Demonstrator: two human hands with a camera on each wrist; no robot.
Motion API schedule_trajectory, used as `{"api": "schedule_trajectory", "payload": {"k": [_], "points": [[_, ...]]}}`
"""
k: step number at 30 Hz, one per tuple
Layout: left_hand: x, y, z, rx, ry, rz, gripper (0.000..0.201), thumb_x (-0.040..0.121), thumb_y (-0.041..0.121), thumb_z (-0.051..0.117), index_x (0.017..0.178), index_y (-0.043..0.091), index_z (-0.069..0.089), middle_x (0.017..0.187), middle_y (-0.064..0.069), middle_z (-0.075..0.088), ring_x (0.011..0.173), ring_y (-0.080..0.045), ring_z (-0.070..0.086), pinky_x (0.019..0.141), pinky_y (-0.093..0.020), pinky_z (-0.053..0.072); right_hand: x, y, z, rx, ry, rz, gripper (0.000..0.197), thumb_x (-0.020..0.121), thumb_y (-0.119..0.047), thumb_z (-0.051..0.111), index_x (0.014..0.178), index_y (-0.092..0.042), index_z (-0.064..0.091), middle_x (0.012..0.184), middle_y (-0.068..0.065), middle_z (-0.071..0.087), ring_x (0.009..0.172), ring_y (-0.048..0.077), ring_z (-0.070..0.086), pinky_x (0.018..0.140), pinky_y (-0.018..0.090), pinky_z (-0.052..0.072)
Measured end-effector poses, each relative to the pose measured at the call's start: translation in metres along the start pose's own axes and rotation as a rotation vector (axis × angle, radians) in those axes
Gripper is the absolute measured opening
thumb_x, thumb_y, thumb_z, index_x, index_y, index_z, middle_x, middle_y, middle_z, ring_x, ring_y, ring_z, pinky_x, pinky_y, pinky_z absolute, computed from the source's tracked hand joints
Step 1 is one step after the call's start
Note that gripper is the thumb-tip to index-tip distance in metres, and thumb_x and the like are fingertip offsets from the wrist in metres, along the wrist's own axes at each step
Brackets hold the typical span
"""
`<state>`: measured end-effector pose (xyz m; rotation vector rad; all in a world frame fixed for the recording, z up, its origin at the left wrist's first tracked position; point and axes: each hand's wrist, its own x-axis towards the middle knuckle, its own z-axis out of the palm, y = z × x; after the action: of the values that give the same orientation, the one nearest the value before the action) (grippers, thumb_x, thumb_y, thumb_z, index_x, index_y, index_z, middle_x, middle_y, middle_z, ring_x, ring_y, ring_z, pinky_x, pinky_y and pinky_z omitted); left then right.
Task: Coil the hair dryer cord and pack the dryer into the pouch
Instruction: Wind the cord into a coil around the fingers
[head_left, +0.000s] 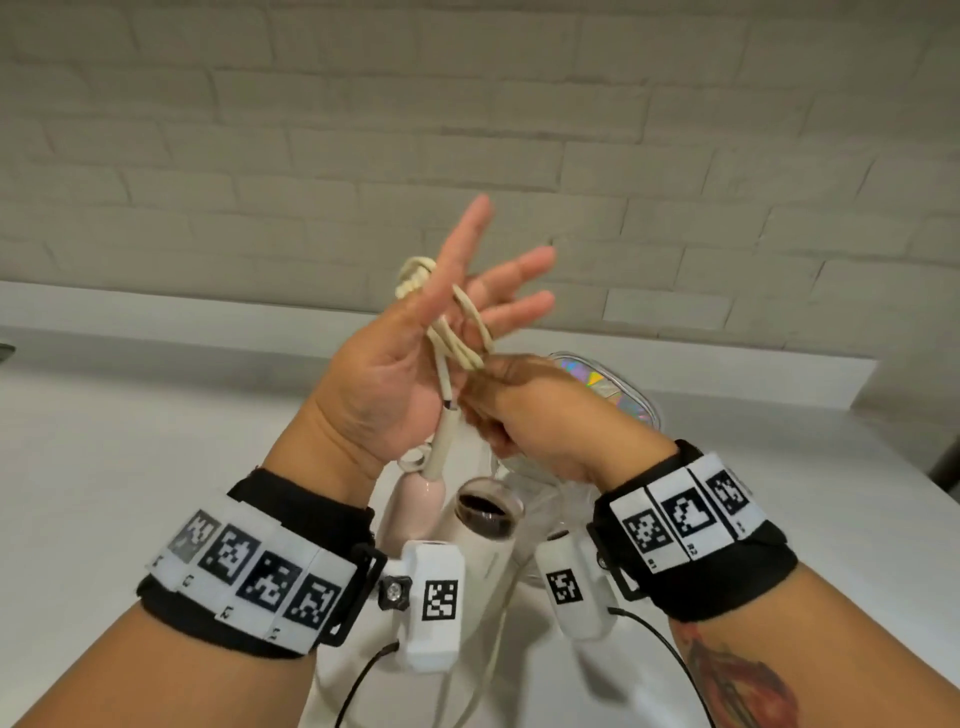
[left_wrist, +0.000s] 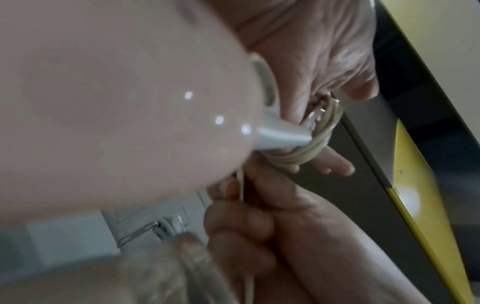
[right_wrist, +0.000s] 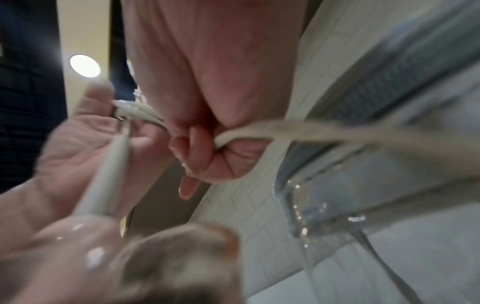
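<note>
My left hand (head_left: 395, 364) is raised with its fingers straight and spread, and several loops of the beige cord (head_left: 470, 340) are wound round them. My right hand (head_left: 519, 410) grips the cord in a fist just beside the left palm; the right wrist view shows the cord (right_wrist: 285, 129) running out of that fist (right_wrist: 221, 160). The pink and white hair dryer (head_left: 488, 525) sits below, between my wrists, its handle (head_left: 415, 504) leading up by the strain relief to the left palm. It fills the left wrist view (left_wrist: 116, 113). The clear pouch (head_left: 608, 384) with a holographic panel lies behind my right hand.
A white countertop (head_left: 156, 441) spreads under both arms, and a pale brick wall (head_left: 467, 130) stands behind it. A loose strand of cord (head_left: 493, 649) trails down toward me below the dryer. A dark object (head_left: 948, 467) shows at the far right edge.
</note>
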<state>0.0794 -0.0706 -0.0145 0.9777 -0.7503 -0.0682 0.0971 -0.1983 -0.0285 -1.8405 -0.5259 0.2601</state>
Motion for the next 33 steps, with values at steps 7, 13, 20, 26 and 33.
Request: {"api": "schedule_trajectory", "payload": {"k": [7,13,20,26,33], "points": [[0.001,0.005,-0.019,0.294,0.339,0.029,0.091,0.07,0.066,0.058,0.147,0.032,0.024,0.124,-0.014,0.065,0.113,-0.023,0.064,0.115,-0.042,0.025,-0.023,-0.006,-0.024,-0.606,-0.241,-0.171,0.022,0.086,-0.04,0.057,0.092,-0.025,0.072,0.071,-0.008,0.069,0.066,0.009,0.062,0.069,0.034,0.052],[-0.014,-0.01,-0.023,0.474,0.248,-0.153,0.093,0.059,0.078,0.059,0.138,0.037,0.034,0.107,-0.005,0.073,0.096,-0.022,0.068,0.103,-0.042,0.042,-0.034,-0.026,-0.047,-0.303,-0.239,-0.283,0.014,0.089,-0.018,0.06,0.093,-0.012,0.072,0.089,-0.008,0.069,0.089,-0.001,0.063,0.072,0.015,0.042],[-0.021,-0.004,-0.014,0.692,0.029,-0.334,0.055,0.064,0.046,0.075,0.116,0.028,0.066,0.067,-0.001,0.068,0.045,-0.017,0.042,0.05,-0.024,0.043,-0.03,-0.025,-0.065,-0.088,-0.041,-0.4,0.006,0.084,-0.013,0.063,0.078,-0.014,0.064,0.062,-0.015,0.06,0.056,0.006,0.042,0.054,0.02,0.031],[-0.02,-0.007,-0.001,0.6,-0.101,-0.408,0.038,0.086,0.035,0.05,0.09,0.003,0.071,0.042,-0.005,0.049,0.028,-0.008,0.034,0.079,-0.032,0.051,-0.01,-0.019,-0.06,0.106,0.196,-0.39,0.012,0.078,-0.016,0.067,0.068,-0.021,0.063,0.062,0.002,0.042,0.049,0.012,0.028,0.046,0.025,0.024],[-0.015,-0.009,0.003,0.428,-0.118,-0.353,0.037,0.088,0.011,0.038,0.105,0.001,0.07,0.046,-0.007,0.058,0.026,-0.005,0.035,0.079,-0.027,0.051,0.007,0.003,-0.042,0.227,0.216,-0.283,0.012,0.087,-0.012,0.061,0.076,-0.015,0.059,0.055,-0.009,0.049,0.043,0.005,0.036,0.043,0.02,0.031]]}}
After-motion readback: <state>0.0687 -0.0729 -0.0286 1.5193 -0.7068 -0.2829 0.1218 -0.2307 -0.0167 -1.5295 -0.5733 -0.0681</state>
